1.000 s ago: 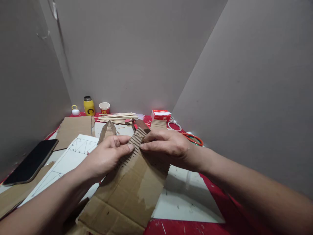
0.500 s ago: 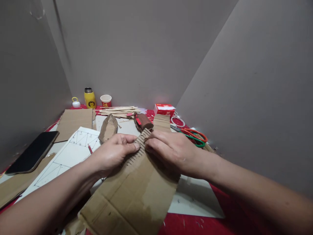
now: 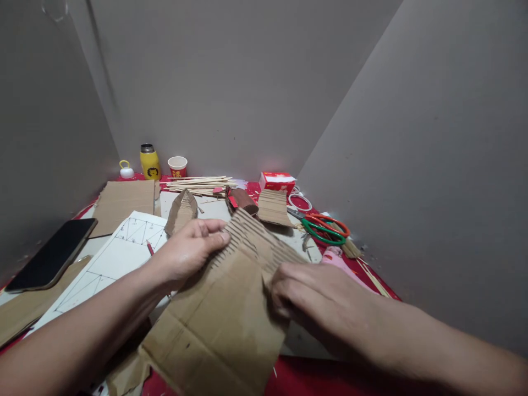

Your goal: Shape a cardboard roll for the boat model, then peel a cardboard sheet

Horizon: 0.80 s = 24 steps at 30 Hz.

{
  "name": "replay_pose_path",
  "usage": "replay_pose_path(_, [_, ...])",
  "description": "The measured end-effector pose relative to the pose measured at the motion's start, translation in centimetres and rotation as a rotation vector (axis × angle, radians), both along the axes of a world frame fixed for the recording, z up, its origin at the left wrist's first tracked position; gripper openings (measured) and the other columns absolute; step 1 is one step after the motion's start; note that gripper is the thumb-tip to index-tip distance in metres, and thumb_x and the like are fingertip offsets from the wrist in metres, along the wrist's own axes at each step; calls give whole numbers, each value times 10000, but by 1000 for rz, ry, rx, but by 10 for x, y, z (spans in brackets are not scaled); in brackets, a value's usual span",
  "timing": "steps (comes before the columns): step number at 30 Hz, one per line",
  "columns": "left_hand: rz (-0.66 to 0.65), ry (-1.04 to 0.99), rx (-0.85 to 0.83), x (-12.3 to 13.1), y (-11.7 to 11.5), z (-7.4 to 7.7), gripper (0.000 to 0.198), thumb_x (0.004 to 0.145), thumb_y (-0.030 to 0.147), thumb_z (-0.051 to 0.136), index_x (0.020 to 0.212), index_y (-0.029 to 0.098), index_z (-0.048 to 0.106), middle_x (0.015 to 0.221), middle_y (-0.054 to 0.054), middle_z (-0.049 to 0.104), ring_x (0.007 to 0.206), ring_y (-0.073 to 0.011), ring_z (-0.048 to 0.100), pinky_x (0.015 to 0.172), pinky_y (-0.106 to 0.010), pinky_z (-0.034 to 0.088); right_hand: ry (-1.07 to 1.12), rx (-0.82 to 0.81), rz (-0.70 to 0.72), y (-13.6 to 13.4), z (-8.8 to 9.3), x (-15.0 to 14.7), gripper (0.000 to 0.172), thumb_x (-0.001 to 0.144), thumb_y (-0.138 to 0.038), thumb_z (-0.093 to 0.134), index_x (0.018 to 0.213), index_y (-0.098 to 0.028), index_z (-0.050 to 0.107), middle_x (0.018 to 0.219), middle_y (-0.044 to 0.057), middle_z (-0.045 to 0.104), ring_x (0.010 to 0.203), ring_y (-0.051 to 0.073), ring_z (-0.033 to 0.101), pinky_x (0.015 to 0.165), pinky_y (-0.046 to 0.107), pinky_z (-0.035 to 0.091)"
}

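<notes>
A large sheet of corrugated cardboard slants up in front of me, its far end stripped to bare ridges. My left hand pinches the left edge of that end between thumb and fingers. At the right edge, my right hand is closed on a layer of the cardboard that is peeled back; its fingertips are partly hidden. Beyond the sheet lie a boat-shaped cardboard piece, a brown cylinder and a small ridged cardboard piece.
Scissors with green and orange handles lie right, near a red box. Wooden sticks, a paper cup and a yellow bottle are at the back. Left are a phone, drawn paper and a pencil.
My right hand has pulled toward the lower right, peeling the top layer and baring more ridges. My left hand keeps its pinch nearly in place.
</notes>
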<state>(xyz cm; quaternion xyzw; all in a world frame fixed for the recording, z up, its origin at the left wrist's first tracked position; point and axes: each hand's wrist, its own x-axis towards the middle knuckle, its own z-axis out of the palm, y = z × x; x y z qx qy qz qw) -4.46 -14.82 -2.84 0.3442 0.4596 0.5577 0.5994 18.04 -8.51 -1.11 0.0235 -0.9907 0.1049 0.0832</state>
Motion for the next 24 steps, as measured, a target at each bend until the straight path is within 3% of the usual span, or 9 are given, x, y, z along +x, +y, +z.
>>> replay_pose_path(4, [221,63,50,-25,14,-5,88,685,181,724,747,144,674,601,11,671,512,-102,598,576,-206,479,-199,-273,131,-12,0,17,130,906,-101,442,873,-209,506,820,35,616,709,138,555,647,246,471])
replay_pose_path(6, [251,70,50,-31,16,-6,58,693,164,696,724,141,653,588,14,654,512,-99,590,555,-194,463,-209,-380,166,-11,-1,21,118,919,-136,464,843,-209,516,823,34,621,733,132,577,653,231,484])
replay_pose_path(8, [230,62,67,-28,16,-5,28,709,147,668,717,144,642,597,22,644,523,-87,583,538,-174,440,-117,-439,80,-6,-3,20,150,932,-158,476,796,-209,514,791,24,617,713,119,578,629,222,480])
replay_pose_path(11, [199,80,83,-15,11,-3,41,718,118,638,699,150,620,583,45,616,495,-57,539,508,-147,397,118,-378,-189,5,-5,9,78,919,-157,524,863,-203,551,751,0,620,662,100,569,594,217,464])
replay_pose_path(14, [193,93,71,-3,5,-2,53,726,107,609,709,156,596,576,49,606,497,-63,540,516,-153,406,331,-271,-317,15,-6,-11,95,912,-134,527,894,-182,606,756,8,656,655,98,589,594,223,463])
replay_pose_path(20, [7,106,71,9,-6,-1,179,777,145,612,952,175,637,748,7,710,643,-123,647,666,-235,502,453,-85,-389,24,-12,-42,67,882,-177,595,841,-156,644,760,33,687,667,122,609,603,237,459])
replay_pose_path(24, [26,245,145,19,-11,2,224,849,162,548,1029,181,680,864,-8,734,731,-137,668,710,-238,500,462,-63,-408,27,-17,-49,66,866,-177,613,816,-147,644,725,34,681,633,125,601,576,230,438])
